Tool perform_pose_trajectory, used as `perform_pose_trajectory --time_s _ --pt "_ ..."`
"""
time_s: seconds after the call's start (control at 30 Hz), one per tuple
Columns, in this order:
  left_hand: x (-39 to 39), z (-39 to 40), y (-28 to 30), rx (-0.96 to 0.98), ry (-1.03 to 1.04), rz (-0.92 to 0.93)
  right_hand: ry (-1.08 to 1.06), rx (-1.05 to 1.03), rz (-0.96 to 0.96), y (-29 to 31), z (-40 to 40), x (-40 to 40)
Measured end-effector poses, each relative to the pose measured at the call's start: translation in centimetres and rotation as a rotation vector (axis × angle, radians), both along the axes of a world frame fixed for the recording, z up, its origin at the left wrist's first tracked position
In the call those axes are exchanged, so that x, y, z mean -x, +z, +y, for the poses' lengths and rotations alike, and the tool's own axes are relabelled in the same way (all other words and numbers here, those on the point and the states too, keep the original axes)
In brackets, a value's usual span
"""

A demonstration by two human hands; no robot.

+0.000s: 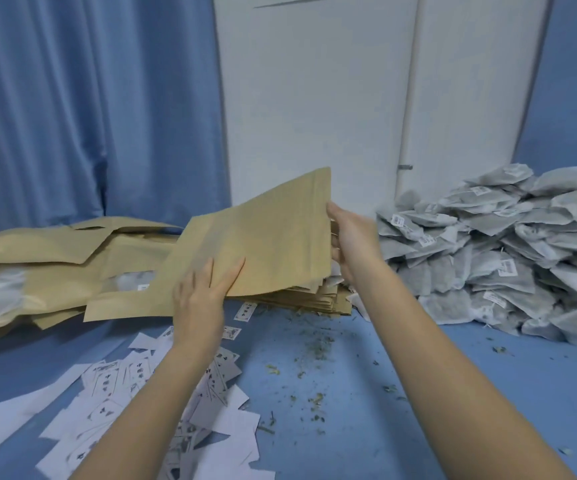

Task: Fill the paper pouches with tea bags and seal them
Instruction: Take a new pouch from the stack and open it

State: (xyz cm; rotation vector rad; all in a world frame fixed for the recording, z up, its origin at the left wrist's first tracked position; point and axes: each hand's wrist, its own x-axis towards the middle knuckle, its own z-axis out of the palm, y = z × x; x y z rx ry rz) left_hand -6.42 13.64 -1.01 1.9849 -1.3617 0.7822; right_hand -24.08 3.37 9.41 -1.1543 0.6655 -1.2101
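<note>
A flat brown paper pouch [266, 237] is lifted and tilted above a stack of empty pouches [318, 299]. My left hand [200, 299] holds its lower left edge, fingers on top of the paper. My right hand [353, 244] grips its right edge, thumb near the upper corner. A big heap of grey tea bags [502, 258] with small white tags lies to the right. Filled pouches with clear windows [37, 271] are piled on the left.
Everything lies on a blue cloth surface [366, 393]. White printed paper labels [162, 403] are scattered in front of me on the left. Loose tea crumbs [311, 351] dot the middle. Blue curtains [72, 98] and a white door [315, 98] stand behind.
</note>
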Motion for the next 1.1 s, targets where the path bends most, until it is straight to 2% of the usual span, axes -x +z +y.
perform_pose_trajectory --time_s 0.07,0.13,0.2,0.27,0.3,0.37,0.43,0.53,0.6,0.7,0.93,1.03,1.1 --pt "-0.6 0.4 -0.6 0.021 0.033 -0.080 0.001 -0.060 -0.008 -1.0 -0.5 0.3" --pt "-0.8 0.7 -0.9 -0.168 0.075 -0.050 0.086 -0.166 -0.073 -2.0 -0.9 0.5" --pt "-0.7 0.5 -1.2 -0.467 0.059 0.126 0.134 -0.250 -0.145 -3.0 -1.2 0.6" --pt "0.3 0.8 -0.3 -0.631 -0.140 0.454 0.148 -0.300 -0.199 -3.9 -1.5 0.4" --pt "1.2 0.9 0.6 -0.597 -0.307 0.662 0.159 -0.318 -0.219 -4.3 -1.5 0.3" --pt "3.3 1.0 2.5 -0.358 -0.599 0.987 0.170 -0.338 -0.231 -4.7 -1.5 0.1" --pt "4.9 0.1 4.2 -0.101 -0.608 1.121 0.176 -0.331 -0.205 -5.1 -1.2 -0.2" --pt "6.9 -1.7 6.5 0.081 -0.495 1.205 0.224 -0.254 -0.110 -5.5 -0.4 -0.4" --pt "7.8 -2.7 7.5 0.066 -0.464 1.243 0.243 -0.156 -0.041 -5.5 0.3 -0.2" --pt "8.5 -3.3 7.6 0.082 -0.398 1.179 0.269 -0.052 -0.001 -5.6 0.7 0.1" --pt "8.6 -3.6 6.1 0.218 -0.381 1.279 0.343 -0.084 0.036 -6.1 0.6 0.7" --pt "9.0 -3.7 5.7 0.233 -0.372 1.189 0.183 0.025 0.143 -6.5 0.9 0.5" --pt "9.2 -3.9 5.5 0.215 -0.331 1.033 -0.011 0.268 0.389 -6.5 1.3 0.3"
